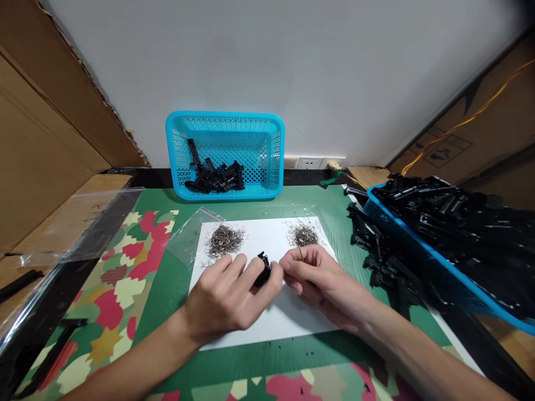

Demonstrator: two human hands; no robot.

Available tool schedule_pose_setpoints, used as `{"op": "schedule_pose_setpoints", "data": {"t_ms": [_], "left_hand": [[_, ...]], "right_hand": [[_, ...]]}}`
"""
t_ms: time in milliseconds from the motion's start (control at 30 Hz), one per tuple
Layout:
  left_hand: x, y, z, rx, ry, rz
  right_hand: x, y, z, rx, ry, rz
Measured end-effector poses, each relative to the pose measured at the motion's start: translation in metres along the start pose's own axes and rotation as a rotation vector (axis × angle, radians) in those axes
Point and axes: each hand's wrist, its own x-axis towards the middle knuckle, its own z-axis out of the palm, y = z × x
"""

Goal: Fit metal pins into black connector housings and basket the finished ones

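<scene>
My left hand (234, 292) is closed around a small black plastic part (263, 270), held over a white sheet of paper (267, 328). Most of that part is hidden by the fingers. Close beside it, the thumb and forefinger of my right hand (321, 281) are pinched together. A thin metal piece (300, 252) sticks up from the right fingers; its kind cannot be made out. Two piles of tiny metal springs or clips lie on the paper: a left pile (225, 240) beyond my left hand and a right pile (306, 236) just beyond my right fingers.
A blue basket (225, 118) with several black parts (217, 177) leans against the wall. To the right, another blue basket (449, 267) is heaped with black parts, some spilled beside it. A clear plastic bag (188, 236) lies left of the paper. Cardboard (45, 111) stands at left.
</scene>
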Motion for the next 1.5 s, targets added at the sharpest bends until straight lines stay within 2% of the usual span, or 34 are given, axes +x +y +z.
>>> {"op": "schedule_pose_setpoints", "data": {"t_ms": [100, 233, 300, 400, 533, 900, 1100, 1200, 1300, 1500], "left_hand": [[-0.002, 0.004, 0.005, 0.025, -0.03, -0.016], [-0.003, 0.011, 0.013, -0.175, -0.045, -0.191], [-0.003, 0.015, 0.016, -0.304, -0.063, -0.294], [-0.003, 0.017, 0.017, -0.462, -0.114, -0.406], [-0.003, 0.015, 0.016, -0.552, -0.152, -0.458], [-0.007, 0.013, 0.018, -0.46, -0.116, -0.311], [-0.006, 0.013, 0.015, -0.225, -0.134, -0.165], [-0.006, 0.013, 0.014, -0.12, -0.086, -0.098], [-0.006, 0.013, 0.016, -0.081, -0.034, -0.082], [-0.005, 0.011, 0.019, -0.147, -0.024, -0.106]], "right_hand": [[0.002, -0.005, -0.006, -0.139, 0.059, -0.05], [0.0, -0.019, -0.02, -0.676, 0.156, -0.302], [-0.002, -0.025, -0.026, -0.886, 0.157, -0.356], [-0.002, -0.027, -0.03, -1.019, 0.149, -0.364], [0.002, -0.019, -0.03, -1.146, 0.11, -0.369], [0.008, -0.01, -0.031, -1.267, 0.14, -0.364], [0.005, -0.006, -0.028, -1.374, 0.144, -0.356], [0.003, -0.006, -0.026, -1.391, 0.156, -0.354], [0.003, -0.007, -0.024, -1.39, 0.164, -0.35], [0.003, -0.005, -0.021, -1.437, 0.178, -0.427]]}}
